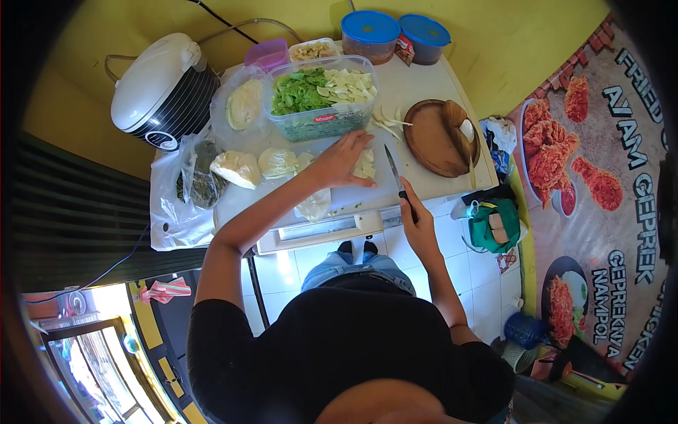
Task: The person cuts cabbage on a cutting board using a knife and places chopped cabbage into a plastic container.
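My left hand (344, 162) lies with its fingers spread over pale cut cabbage (364, 167) on the white table (282, 200). In my right hand (418, 218) is a knife (393, 168) with a black handle, its blade pointing up and away from me. Just beyond my left hand stands a clear container (321, 127) holding green leaves (300, 90) and pale cut pieces (347, 85). Cabbage chunks (236, 168) sit left of my left hand. Thin pale strips (388, 121) lie right of the container.
A round wooden board or dish (429, 145) is at the right, near the table edge. Two blue-lidded tubs (370, 28) stand at the back. A rice cooker (159, 88) is at the far left. Plastic bags (180, 212) cover the left edge; a green bag (494, 227) hangs right.
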The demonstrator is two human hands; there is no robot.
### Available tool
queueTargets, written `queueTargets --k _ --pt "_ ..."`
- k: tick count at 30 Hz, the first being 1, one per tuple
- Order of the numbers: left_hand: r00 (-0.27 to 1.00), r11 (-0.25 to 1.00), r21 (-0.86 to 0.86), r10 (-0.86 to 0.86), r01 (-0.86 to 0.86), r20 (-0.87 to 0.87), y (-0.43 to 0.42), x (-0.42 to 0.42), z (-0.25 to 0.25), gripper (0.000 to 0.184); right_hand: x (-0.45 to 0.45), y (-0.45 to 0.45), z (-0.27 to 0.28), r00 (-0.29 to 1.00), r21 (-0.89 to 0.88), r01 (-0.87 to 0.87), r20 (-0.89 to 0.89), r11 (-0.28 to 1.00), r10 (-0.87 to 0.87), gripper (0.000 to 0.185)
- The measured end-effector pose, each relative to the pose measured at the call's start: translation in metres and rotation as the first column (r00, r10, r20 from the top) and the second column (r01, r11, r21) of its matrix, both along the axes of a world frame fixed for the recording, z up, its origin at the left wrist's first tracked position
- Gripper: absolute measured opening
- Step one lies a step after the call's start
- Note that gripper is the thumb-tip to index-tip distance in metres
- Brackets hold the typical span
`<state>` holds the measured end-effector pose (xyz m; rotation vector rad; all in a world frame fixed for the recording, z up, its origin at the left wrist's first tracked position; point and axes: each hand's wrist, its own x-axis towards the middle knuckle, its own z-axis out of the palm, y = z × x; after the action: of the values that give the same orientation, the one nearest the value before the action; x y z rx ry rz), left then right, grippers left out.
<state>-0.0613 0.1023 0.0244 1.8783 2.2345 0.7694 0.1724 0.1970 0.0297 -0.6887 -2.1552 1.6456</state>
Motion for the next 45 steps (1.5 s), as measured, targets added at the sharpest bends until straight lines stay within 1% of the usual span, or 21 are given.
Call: queueTargets --k 1,3,7,9,10,12,13,15,18,22,25,28,30,31,34,36,37,39,40,42,45 --pt "1.0 1.0 0.004 -0.002 0.002 0.0 0.002 -0.002 -0.001 0.089 0.0 0.0 0.001 1.0 -0.021 -0.008 0.015 1.0 0.008 0.045" --pt "0.985 0.998 -0.065 -0.014 0.004 -0.17 0.006 -0.006 -0.002 0.079 0.0 -0.001 0.004 1.0 -0.041 -0.022 0.017 0.999 0.023 0.044" --pt "0.987 0.998 -0.036 -0.059 0.054 -0.153 0.013 -0.009 -0.008 0.066 -0.002 0.001 -0.001 1.0 -0.029 -0.014 0.007 0.999 0.014 0.044" --pt "0.971 0.981 -0.051 -0.193 0.187 -0.14 0.014 -0.007 -0.01 0.049 -0.004 0.002 -0.001 1.0 -0.04 -0.019 -0.009 0.999 0.019 0.043" --pt "0.972 0.981 -0.051 -0.19 0.185 -0.14 0.013 -0.004 -0.01 0.049 -0.006 0.003 -0.003 1.0 -0.04 -0.022 -0.009 0.999 0.021 0.043" --pt "0.968 0.965 -0.17 -0.22 0.198 -0.123 0.011 0.002 -0.008 0.034 -0.009 0.006 -0.008 1.0 -0.044 -0.004 -0.017 0.999 0.003 0.043" --pt "0.969 0.966 -0.168 -0.216 0.194 -0.123 0.011 0.004 -0.007 0.034 -0.012 0.008 -0.008 1.0 -0.042 -0.008 -0.017 0.999 0.007 0.043" --pt "0.972 0.942 -0.265 -0.229 0.208 -0.052 0.011 0.006 -0.006 0.03 -0.015 0.011 -0.005 1.0 -0.069 -0.011 0.022 0.998 0.013 0.042" --pt "0.974 0.937 -0.28 -0.224 0.211 -0.015 0.012 0.001 0.002 0.034 -0.021 0.013 -0.004 1.0 -0.053 -0.023 -0.014 0.998 0.022 0.042" --pt "0.986 0.955 -0.246 -0.162 0.164 0.03 0.006 -0.002 0.03 0.032 -0.026 0.017 -0.007 0.999 -0.004 -0.035 -0.022 0.999 0.035 0.042" --pt "0.989 0.978 -0.147 -0.149 0.146 -0.004 -0.001 -0.012 0.064 0.031 -0.029 0.018 -0.009 0.995 -0.018 -0.062 -0.078 0.998 0.06 0.044" --pt "0.994 0.99 -0.093 -0.105 0.107 0.021 -0.001 -0.031 0.112 0.028 -0.033 0.018 -0.001 0.996 0.008 -0.077 -0.042 0.997 0.077 0.044" --pt "0.995 0.996 0.053 -0.074 0.078 -0.074 0.007 -0.053 0.133 0.026 -0.037 0.016 0.004 0.994 -0.015 -0.104 -0.049 0.995 0.103 0.044" --pt "0.994 0.995 0.057 -0.072 0.076 -0.077 0.014 -0.063 0.138 0.026 -0.039 0.017 0.001 0.992 -0.005 -0.111 -0.053 0.994 0.111 0.043" --pt "0.998 0.998 0.059 -0.009 0.012 -0.062 0.033 -0.09 0.143 0.027 -0.046 0.015 0.007 0.991 -0.019 -0.13 -0.043 0.991 0.129 0.043" --pt "0.99 0.989 0.045 -0.142 0.142 -0.019 0.046 -0.104 0.132 0.029 -0.048 0.016 0.017 0.991 -0.055 -0.137 -0.001 0.989 0.137 0.042" --pt "0.989 0.988 0.041 -0.146 0.146 -0.016 0.048 -0.108 0.13 0.029 -0.049 0.017 0.018 0.989 -0.069 -0.147 0.018 0.987 0.148 0.042" --pt "0.987 0.977 -0.159 -0.125 0.14 0.102 0.05 -0.111 0.125 0.036 -0.048 0.018 0.016 0.986 -0.091 -0.155 0.046 0.984 0.16 0.042" --pt "0.986 0.976 -0.165 -0.123 0.14 0.11 0.049 -0.112 0.124 0.036 -0.049 0.019 0.014 0.986 -0.085 -0.16 0.028 0.983 0.163 0.042" --pt "0.984 0.985 -0.068 -0.152 0.158 0.09 0.047 -0.114 0.126 0.046 -0.05 0.021 0.012 0.986 -0.083 -0.165 0.011 0.983 0.167 0.042" --pt "0.989 0.989 -0.038 -0.141 0.143 0.048 0.039 -0.115 0.137 0.047 -0.05 0.022 0.012 0.986 -0.097 -0.159 0.025 0.982 0.162 0.042"
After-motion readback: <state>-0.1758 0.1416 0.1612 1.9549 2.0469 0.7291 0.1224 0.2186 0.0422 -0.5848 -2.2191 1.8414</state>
